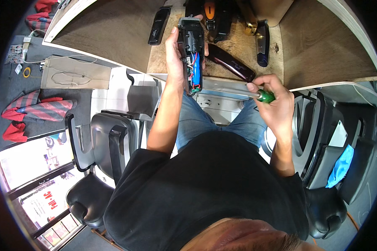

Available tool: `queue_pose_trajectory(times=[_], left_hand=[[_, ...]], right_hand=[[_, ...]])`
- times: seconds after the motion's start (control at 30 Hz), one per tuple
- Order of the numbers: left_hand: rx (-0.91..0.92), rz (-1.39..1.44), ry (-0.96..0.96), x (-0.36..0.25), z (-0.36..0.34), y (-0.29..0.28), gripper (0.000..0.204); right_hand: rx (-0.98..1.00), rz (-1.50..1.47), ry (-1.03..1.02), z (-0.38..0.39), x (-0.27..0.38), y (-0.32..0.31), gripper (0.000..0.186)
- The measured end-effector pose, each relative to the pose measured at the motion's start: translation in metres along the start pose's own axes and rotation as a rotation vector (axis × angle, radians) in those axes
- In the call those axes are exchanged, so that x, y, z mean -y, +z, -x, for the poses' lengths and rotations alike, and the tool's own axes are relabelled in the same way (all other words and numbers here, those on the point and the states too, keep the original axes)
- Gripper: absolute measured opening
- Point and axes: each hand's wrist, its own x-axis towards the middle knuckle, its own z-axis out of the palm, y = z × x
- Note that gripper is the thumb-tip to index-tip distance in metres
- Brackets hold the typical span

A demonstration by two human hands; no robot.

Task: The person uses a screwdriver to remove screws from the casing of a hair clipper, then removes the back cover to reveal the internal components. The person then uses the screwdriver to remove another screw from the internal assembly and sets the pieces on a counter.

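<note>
My left hand (174,54) is wrapped round a black hair clipper (192,37), held upright over the shelf's front edge. Its lower casing is off, baring a blue battery (196,69), thin red, white and dark wires, and a bit of green board at the bottom. My right hand (277,102) grips a screwdriver (265,96) by its green handle. The metal shaft points left toward the clipper's lower end, apart from it as far as I can see. Between my hands a dark maroon clipper (231,62) lies slantwise on the wooden shelf (165,58).
More clippers lie on the shelf: a black one (159,26) at left, an orange-and-black one (210,16) at the back, a dark one (262,44) at right. Wooden side panels (109,35) enclose it. Black salon chairs (113,129) flank me; a blue cloth (340,166) hangs at right.
</note>
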Motion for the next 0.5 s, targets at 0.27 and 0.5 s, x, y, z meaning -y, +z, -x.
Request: queue_pose_trajectory(times=[0.27,0.5], left_hand=[[-0.050,0.144,0.018,0.002,-0.003,-0.006,0.074],[-0.074,0.145,0.018,0.003,-0.005,-0.008,0.075]], right_hand=[[-0.181,0.391,-0.532,-0.025,-0.006,0.008,0.027],[-0.086,0.542,-0.341,-0.026,-0.003,0.006,0.034]])
